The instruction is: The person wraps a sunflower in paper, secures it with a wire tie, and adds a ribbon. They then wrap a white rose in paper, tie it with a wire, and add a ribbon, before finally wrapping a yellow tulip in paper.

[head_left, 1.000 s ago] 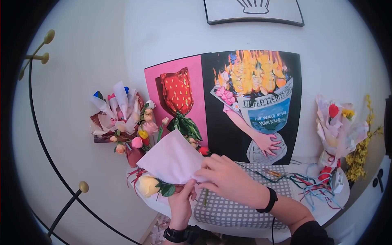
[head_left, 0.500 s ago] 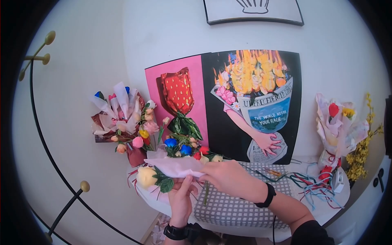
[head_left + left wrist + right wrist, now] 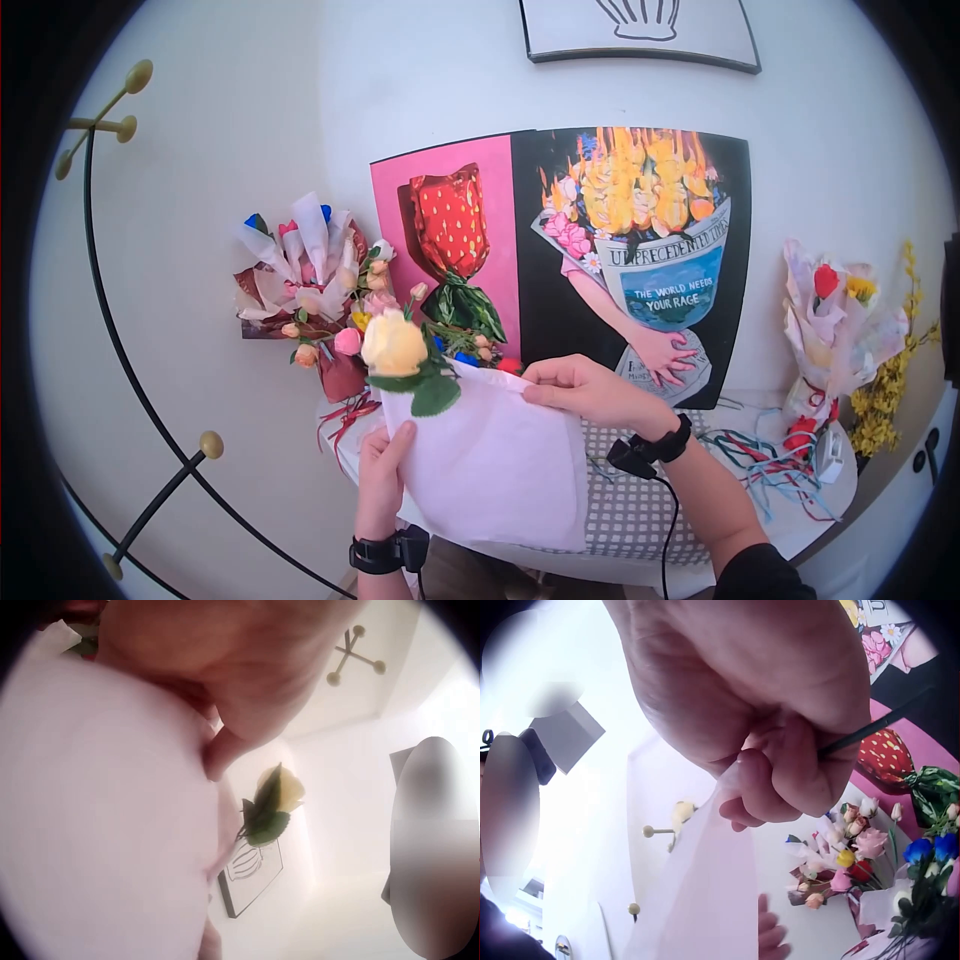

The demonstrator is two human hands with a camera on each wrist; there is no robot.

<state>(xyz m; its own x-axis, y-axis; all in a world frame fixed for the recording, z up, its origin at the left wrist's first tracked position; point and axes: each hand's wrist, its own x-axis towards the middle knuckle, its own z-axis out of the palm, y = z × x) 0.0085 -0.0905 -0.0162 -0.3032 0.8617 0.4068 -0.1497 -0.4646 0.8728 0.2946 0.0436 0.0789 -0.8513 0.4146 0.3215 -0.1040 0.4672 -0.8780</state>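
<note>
A pale pink sheet of wrapping paper [image 3: 490, 465] hangs spread between both hands in the head view. My left hand [image 3: 382, 468] pinches its left edge, thumb on the near face and fingers mostly hidden behind. At the upper right corner my right hand [image 3: 600, 395] grips the sheet between curled fingers and thumb. A dark green stem [image 3: 877, 729] sticks out of that fist in the right wrist view. The cream artificial rose [image 3: 395, 345], with green leaves [image 3: 436, 394], stands at the sheet's upper left corner; the sheet hides part of its stem.
Behind the sheet is a white table [image 3: 830, 490] with a grey checked cloth [image 3: 635, 535]. Wrapped bouquets stand left [image 3: 300, 270] and right [image 3: 825, 320]. Tangled ribbons [image 3: 770, 465] lie at the right. Two art prints [image 3: 560, 350] lean on the wall; a coat rack [image 3: 140, 360] stands left.
The sheet has swung from folded up over the hands to hanging flat in front. The rose has risen to its top left corner. My left hand has moved left, away from the right.
</note>
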